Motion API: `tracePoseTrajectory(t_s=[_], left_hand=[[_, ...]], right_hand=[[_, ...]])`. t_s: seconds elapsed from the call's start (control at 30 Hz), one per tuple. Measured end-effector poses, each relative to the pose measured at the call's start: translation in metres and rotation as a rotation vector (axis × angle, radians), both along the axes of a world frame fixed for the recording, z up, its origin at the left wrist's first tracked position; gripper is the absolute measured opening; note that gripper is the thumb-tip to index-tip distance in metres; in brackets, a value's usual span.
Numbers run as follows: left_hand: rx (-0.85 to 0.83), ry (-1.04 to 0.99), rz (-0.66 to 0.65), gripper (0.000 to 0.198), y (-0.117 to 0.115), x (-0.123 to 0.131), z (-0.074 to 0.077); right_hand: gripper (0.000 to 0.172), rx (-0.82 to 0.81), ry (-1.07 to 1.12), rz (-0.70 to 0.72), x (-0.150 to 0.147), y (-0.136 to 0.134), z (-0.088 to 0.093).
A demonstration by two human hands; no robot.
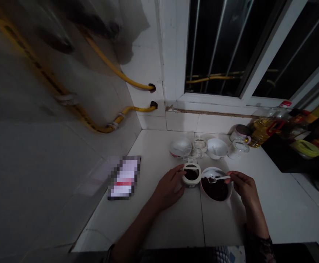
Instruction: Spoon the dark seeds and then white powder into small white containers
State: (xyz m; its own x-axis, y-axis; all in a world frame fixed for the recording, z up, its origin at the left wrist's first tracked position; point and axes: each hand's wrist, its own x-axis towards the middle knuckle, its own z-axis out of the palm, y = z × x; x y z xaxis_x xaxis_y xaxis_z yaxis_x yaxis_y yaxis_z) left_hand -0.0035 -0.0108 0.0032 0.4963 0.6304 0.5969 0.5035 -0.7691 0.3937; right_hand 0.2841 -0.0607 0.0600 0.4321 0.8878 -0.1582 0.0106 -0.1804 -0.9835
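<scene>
My left hand [169, 187] is curled round the side of a small white jar [191, 175] that holds something dark. Right beside the jar stands a bowl [216, 188] with a pink rim, filled with a dark red-brown paste. My right hand [243, 185] pinches the handle of a white spoon [217, 179], whose scoop lies over the bowl's far edge. Both forearms reach in from the bottom of the view.
Behind the jar stand two white bowls [180, 147] [217, 148] and small glass jars [200, 145] [238, 149]. An oil bottle [263, 129] and more containers crowd the right. A blurred flat packet [123, 178] lies left. Yellow pipes [112, 124] run along the left wall.
</scene>
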Motion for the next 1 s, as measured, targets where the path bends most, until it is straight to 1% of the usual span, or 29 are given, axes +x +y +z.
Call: tracePoseTrajectory(t_s=[0.13,0.27,0.37,0.43,0.5,0.57,0.6,0.63,0.67,0.73,0.8,0.83,0.9,1.0], left_hand=[[0.003,-0.011,-0.003,0.048,0.000,0.000,0.000],[0.015,-0.008,-0.002,0.047,0.000,0.000,0.000],[0.007,-0.011,-0.002,0.047,0.000,0.000,-0.001],[0.001,-0.013,0.001,0.047,0.000,0.000,-0.002],[-0.005,-0.007,0.003,0.048,0.000,0.000,-0.003],[-0.010,0.000,0.003,0.049,0.000,0.000,-0.003],[-0.010,-0.001,0.001,0.049,0.000,0.000,-0.003],[-0.009,-0.003,0.000,0.049,0.000,0.000,-0.002],[-0.006,-0.006,-0.002,0.048,0.000,0.000,-0.002],[0.004,-0.006,-0.003,0.047,0.000,0.000,-0.002],[0.014,-0.002,0.000,0.046,0.000,0.000,-0.002],[0.018,-0.002,0.002,0.046,0.000,0.000,-0.001],[0.024,-0.006,0.001,0.045,0.000,0.001,-0.001],[0.017,-0.010,0.001,0.045,-0.001,0.000,0.000]], right_hand=[[0.043,0.017,0.012,-0.007,0.002,0.000,-0.001],[0.046,0.084,-0.022,-0.022,-0.010,-0.001,0.006],[0.044,0.183,-0.158,-0.036,-0.029,-0.002,0.011],[0.036,0.278,-0.331,-0.024,-0.044,-0.003,0.012],[0.030,0.403,-0.566,0.076,-0.057,-0.002,0.010],[0.028,0.525,-0.783,0.235,-0.064,-0.001,0.008],[0.028,0.569,-0.854,0.299,-0.065,-0.001,0.007],[0.028,0.593,-0.892,0.329,-0.065,-0.002,0.006],[0.029,0.596,-0.898,0.321,-0.062,-0.003,0.006],[0.029,0.543,-0.848,0.211,-0.053,-0.006,0.008],[0.030,0.436,-0.794,0.087,-0.040,-0.008,0.010],[0.030,0.377,-0.784,0.054,-0.033,-0.009,0.011],[0.031,0.265,-0.808,0.055,-0.018,-0.008,0.011],[0.030,0.142,-0.929,0.093,-0.005,-0.002,0.005]])
